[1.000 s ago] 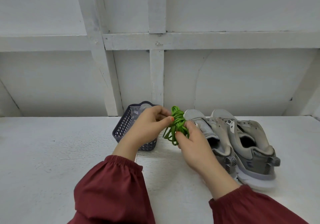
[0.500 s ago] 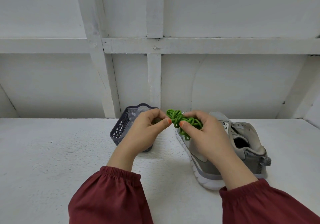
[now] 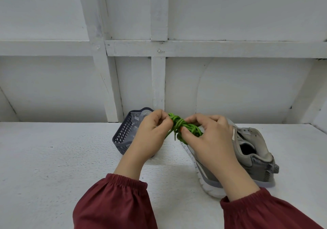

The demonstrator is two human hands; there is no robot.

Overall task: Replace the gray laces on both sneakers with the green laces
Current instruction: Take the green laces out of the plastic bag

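A tangled bundle of green laces (image 3: 184,127) hangs in the air between my two hands, above the white table. My left hand (image 3: 150,136) pinches the bundle's left end with thumb and fingers. My right hand (image 3: 208,140) grips the right part, thumb pressed on the knot. Behind and under my right hand stand two gray sneakers (image 3: 251,150) with white soles, heels toward me at the right; my hand and forearm hide their front halves, so their lacing is hidden.
A dark gray perforated basket (image 3: 123,134) with clear plastic inside stands behind my left hand. The white table (image 3: 53,166) stretches left and right. A white wall with wooden framing (image 3: 159,48) rises close behind.
The bundle and both hands have stayed at the same height, now drawn tighter between the hands. My right hand has slid right over the sneakers. The view has tilted slightly.
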